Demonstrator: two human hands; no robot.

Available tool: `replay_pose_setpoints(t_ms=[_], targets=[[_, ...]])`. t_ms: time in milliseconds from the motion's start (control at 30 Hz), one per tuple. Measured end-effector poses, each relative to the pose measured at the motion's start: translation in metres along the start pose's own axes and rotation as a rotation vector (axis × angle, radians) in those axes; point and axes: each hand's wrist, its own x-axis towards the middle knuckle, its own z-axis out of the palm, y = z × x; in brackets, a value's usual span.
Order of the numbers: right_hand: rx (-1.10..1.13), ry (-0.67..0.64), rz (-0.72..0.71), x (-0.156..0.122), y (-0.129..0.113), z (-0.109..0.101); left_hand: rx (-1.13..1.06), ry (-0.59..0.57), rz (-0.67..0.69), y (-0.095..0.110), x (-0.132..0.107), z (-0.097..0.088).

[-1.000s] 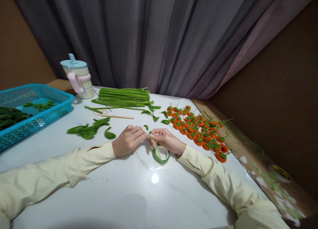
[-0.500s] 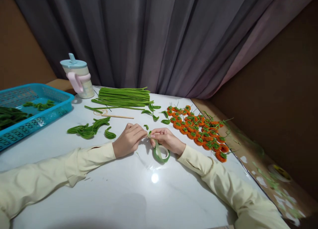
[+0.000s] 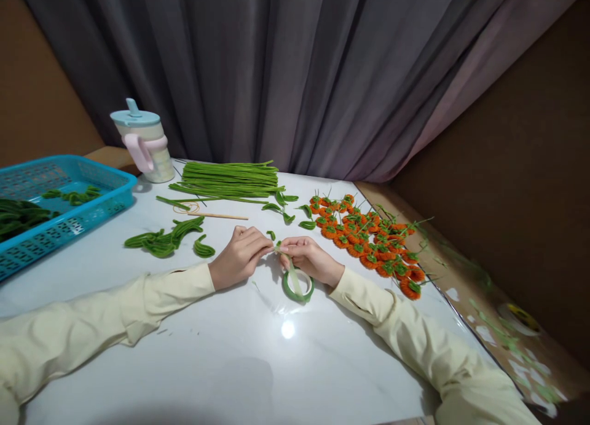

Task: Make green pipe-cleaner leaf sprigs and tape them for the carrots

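My left hand point(image 3: 243, 255) and my right hand point(image 3: 311, 260) meet fingertip to fingertip at the middle of the table. Both are closed in a pinch. A tiny green tip of a fuzzy leaf shows between them, its stem mostly hidden by my fingers. From the right fingertips a pale green strip of floral tape runs down to its roll point(image 3: 297, 288), which hangs just below or rests on the table. Just beyond the fingertips lies a small green fuzzy piece point(image 3: 271, 235). More green pipe-cleaner leaves point(image 3: 162, 243) lie left of my left hand.
Green pipe cleaners point(image 3: 230, 180) lie bundled at the back, near a thin wooden stick point(image 3: 217, 216). Orange fuzzy flowers point(image 3: 369, 243) cover the right side. A blue basket point(image 3: 99, 206) with green pieces and a lidded cup point(image 3: 154, 151) stand left. Scraps litter a brown surface point(image 3: 488, 308) beyond the right edge.
The tape roll has turned slightly and shifted a little to the left. Both hands stay in almost the same place, still pinching.
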Motion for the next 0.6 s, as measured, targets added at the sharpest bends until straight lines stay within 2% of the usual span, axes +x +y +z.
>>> replay_pose_setpoints(t_ms=[333,600], targets=[[0.039,-0.038,0.037,0.0014,-0.0006,-0.0013,0.014,-0.009,0.007,-0.0008,-0.0007,0.0001],[0.029,-0.021,0.030,0.0000,0.0008,-0.0025,0.040,-0.002,0.037,0.0004,0.0000,-0.0001]])
